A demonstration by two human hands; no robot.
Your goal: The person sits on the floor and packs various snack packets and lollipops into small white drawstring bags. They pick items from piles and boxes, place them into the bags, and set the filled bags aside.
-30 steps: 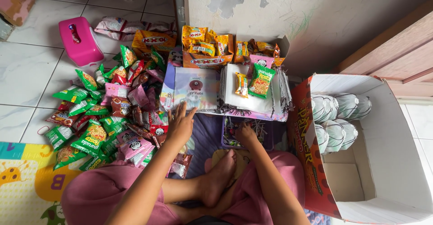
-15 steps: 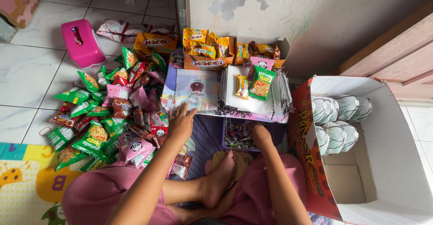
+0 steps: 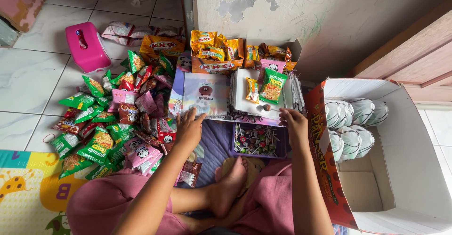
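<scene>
Clearance: floor around the seated person
Snack packets [image 3: 110, 126] crowd the left; open cardboard box [image 3: 400, 159] walls the right; bare tiles [image 3: 28, 79] far left.

Both arms outstretched, left hand [image 3: 189, 130] flat (fingers spread), right hand [image 3: 293, 122] in a pinching grip.

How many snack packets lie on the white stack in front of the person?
2: a small yellow packet on the left and a larger green packet beside it, both on the white stack, just beyond the right hand. Nothing seems hidden.
</scene>
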